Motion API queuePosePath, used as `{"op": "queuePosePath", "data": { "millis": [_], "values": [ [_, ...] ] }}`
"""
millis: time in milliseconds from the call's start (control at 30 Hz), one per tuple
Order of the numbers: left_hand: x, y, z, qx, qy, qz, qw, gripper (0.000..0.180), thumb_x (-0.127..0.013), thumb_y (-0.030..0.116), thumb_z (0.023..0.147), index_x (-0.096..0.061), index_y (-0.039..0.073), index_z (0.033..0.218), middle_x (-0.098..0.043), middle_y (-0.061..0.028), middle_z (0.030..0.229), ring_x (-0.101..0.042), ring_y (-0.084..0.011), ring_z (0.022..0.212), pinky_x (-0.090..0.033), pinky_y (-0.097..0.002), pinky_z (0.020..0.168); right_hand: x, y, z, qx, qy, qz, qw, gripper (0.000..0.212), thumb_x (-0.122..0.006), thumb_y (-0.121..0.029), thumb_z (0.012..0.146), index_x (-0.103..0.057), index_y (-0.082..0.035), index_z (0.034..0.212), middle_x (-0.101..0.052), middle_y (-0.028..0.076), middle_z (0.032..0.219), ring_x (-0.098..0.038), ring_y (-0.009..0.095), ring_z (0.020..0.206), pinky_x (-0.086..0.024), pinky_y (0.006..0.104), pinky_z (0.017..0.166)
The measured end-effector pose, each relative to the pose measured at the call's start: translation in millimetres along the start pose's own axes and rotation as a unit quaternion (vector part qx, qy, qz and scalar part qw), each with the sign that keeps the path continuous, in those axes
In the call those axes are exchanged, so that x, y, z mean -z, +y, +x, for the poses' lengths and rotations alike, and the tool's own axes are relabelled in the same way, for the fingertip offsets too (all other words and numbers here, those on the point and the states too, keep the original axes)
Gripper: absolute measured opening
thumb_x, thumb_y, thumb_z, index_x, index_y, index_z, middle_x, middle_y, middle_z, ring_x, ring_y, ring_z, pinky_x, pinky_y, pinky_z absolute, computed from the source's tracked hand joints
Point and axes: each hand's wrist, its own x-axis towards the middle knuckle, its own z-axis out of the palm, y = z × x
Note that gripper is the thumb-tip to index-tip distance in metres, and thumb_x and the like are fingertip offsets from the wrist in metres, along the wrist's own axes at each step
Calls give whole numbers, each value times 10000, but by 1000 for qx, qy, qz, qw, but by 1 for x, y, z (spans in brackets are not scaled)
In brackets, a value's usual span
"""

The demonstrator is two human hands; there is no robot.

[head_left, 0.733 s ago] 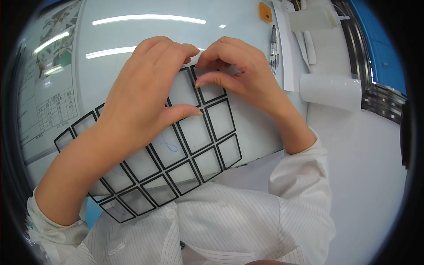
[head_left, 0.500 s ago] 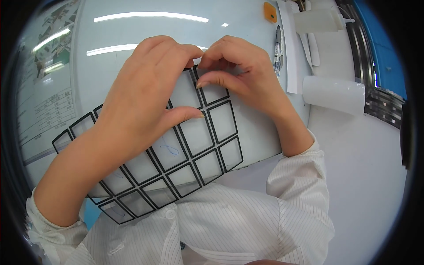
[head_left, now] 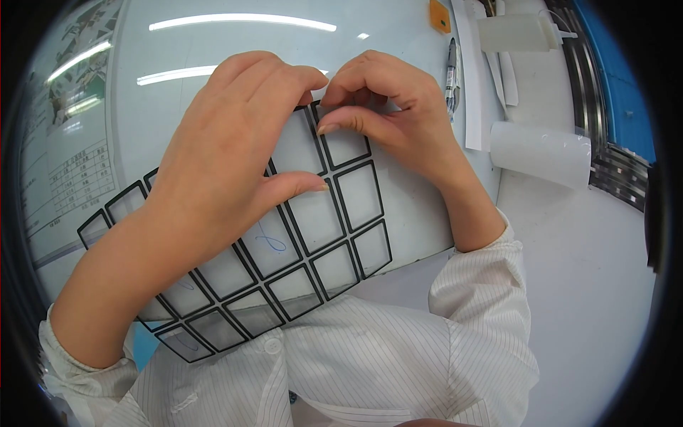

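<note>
A clear sheet printed with a grid of black-outlined panels (head_left: 315,213) slants over the table's near edge, its lower end against my shirt. My left hand (head_left: 228,121) lies across its far side, thumb stretched over the panels and fingers bent at the far edge, holding it. At the far right corner my right hand (head_left: 391,107) pinches the sheet, thumb on the top face and index finger curled at the edge. The index fingers of both hands almost meet there. Whatever lies under the curled fingers is hidden.
Printed papers (head_left: 78,164) lie under the glossy tabletop (head_left: 398,213) at the left. On the right are a pen (head_left: 451,78), an orange block (head_left: 440,16), white strips (head_left: 469,92), a roll of clear film (head_left: 541,153) and a translucent bottle (head_left: 516,33).
Both hands keep their hold and have barely moved, the right thumb and knuckles slightly higher. The sheet's left end has shifted a little to the left.
</note>
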Motion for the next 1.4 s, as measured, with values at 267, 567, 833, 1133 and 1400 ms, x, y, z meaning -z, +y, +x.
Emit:
{"op": "queuePosePath", "data": {
  "millis": [267,567,833,1133,1400],
  "values": [
    [0,0,0,-1,1,5,1000,762,-923,156,606,-588,65,1284,-637,-93,1152,-548,-339,1197,-448,-444,1053,1,0,1,14,-3,-28,1000,198,-844,-37,819,-711,-28,965,-680,25,912,-663,108,797,-539,232,669],
    [1,0,1,-1,-10,4,1000,769,-923,150,604,-590,68,1293,-639,-92,1151,-548,-337,1202,-443,-446,1065,2,0,3,5,-18,-19,1000,186,-836,-27,821,-703,-35,951,-671,18,902,-643,104,795,-522,238,673],
    [0,-1,0,-7,-5,7,1000,771,-923,166,610,-585,62,1295,-638,-94,1155,-548,-340,1203,-443,-450,1064,3,-1,2,-11,-21,23,999,182,-841,-24,818,-703,-36,936,-658,3,894,-613,85,785,-500,231,666],
    [0,0,0,-1,-9,5,1000,777,-924,175,611,-584,62,1301,-638,-94,1165,-545,-340,1214,-445,-446,1062,1,2,1,1,-11,2,1000,189,-845,-29,819,-708,-38,950,-651,2,895,-594,79,782,-479,227,659],
    [0,-1,1,-4,-7,8,1000,775,-923,175,611,-585,65,1299,-638,-92,1162,-545,-335,1213,-438,-447,1067,0,3,1,-7,-11,10,1000,187,-838,-32,828,-704,-39,959,-660,7,904,-615,88,803,-495,231,680]
  ]
}}
